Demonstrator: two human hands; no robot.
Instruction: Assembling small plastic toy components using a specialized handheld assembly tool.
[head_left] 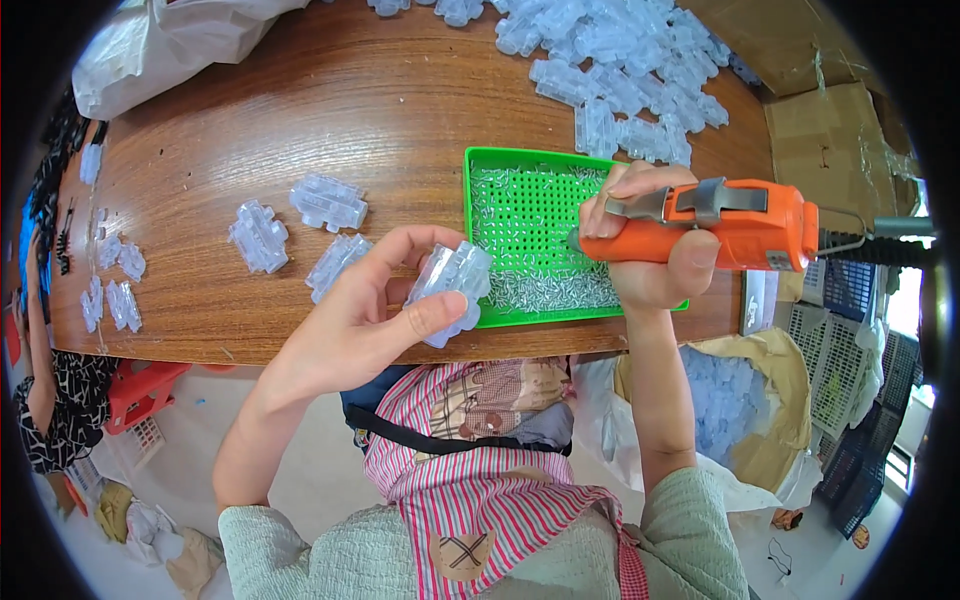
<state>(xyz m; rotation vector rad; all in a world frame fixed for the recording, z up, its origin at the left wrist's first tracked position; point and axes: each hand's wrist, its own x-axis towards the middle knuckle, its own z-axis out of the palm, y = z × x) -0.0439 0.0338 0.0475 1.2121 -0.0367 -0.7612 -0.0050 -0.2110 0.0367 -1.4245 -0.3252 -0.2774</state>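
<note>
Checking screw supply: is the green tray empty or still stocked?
Stocked: silvery screws lie heaped along the near edge of the green tray, thinner toward its far side.

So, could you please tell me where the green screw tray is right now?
In the head view, the green screw tray sits on the wooden table right of centre, under the right hand and its orange electric screwdriver.

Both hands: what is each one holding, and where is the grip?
Left hand pinches a clear plastic part by its lower end; right hand wraps the orange power screwdriver's body.
</note>
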